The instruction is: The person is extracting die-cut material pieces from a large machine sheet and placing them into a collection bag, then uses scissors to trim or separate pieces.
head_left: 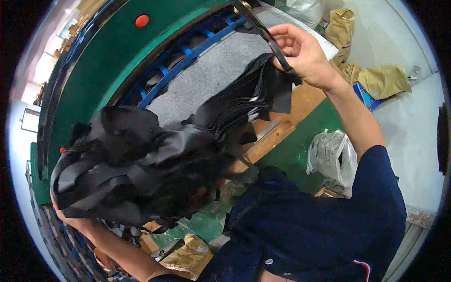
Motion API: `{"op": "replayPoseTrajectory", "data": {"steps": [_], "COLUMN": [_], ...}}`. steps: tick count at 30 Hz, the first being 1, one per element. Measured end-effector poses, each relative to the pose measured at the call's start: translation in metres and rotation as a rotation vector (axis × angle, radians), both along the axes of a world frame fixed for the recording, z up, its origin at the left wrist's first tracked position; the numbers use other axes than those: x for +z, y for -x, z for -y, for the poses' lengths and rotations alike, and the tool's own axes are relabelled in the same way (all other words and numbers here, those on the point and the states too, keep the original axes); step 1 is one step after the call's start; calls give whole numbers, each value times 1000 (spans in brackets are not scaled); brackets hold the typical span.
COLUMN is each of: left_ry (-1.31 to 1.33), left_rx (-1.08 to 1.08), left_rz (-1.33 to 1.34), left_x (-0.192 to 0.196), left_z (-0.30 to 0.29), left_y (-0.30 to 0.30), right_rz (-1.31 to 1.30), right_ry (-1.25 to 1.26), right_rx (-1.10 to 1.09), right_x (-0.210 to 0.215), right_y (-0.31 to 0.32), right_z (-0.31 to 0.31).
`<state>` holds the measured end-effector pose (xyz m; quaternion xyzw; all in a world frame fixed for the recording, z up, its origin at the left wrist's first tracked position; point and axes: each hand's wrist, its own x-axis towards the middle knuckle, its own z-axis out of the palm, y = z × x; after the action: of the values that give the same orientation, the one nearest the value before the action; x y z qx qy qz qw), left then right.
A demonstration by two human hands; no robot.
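A big, crumpled heap of black sheet scraps, like thin leather or fabric, fills the left and middle. My left forearm curves round its outer side, and my left hand clasps the heap's left edge, the fingers mostly hidden behind it. Fanned layers of black sheet run from the heap toward the upper right across a grey surface. Above their far end my right hand is closed on a narrow black strip, pinched between thumb and fingers, its lower end hanging past the thumb.
A green machine body with a red button and blue rail stands beyond. A wooden board edges the grey surface. White plastic bag, tan sacks and a tan paper bag lie around.
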<state>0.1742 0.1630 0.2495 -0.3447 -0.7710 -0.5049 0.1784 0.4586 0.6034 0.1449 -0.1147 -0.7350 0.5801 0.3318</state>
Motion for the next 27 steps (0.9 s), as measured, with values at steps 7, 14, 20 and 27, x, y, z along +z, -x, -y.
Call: {"op": "replayPoseTrajectory", "data": {"steps": [7,14,20,27], "left_ry": [-361,-806,-730,-226], "left_rx": [91,116,399,175], "left_rz": [133,289,340,405], "left_x": [-8,-57,-155,-177], "left_z": [163,381,517,500], "left_y": [95,169,249,231], "right_rz": [-67,19,201,266], "right_ry": [5,71,154,190], "right_rx": [184,348,467,631], "right_x": [14,3,60,103], "right_y": [86,185,266,393], "right_z": [103,273,382,511]}}
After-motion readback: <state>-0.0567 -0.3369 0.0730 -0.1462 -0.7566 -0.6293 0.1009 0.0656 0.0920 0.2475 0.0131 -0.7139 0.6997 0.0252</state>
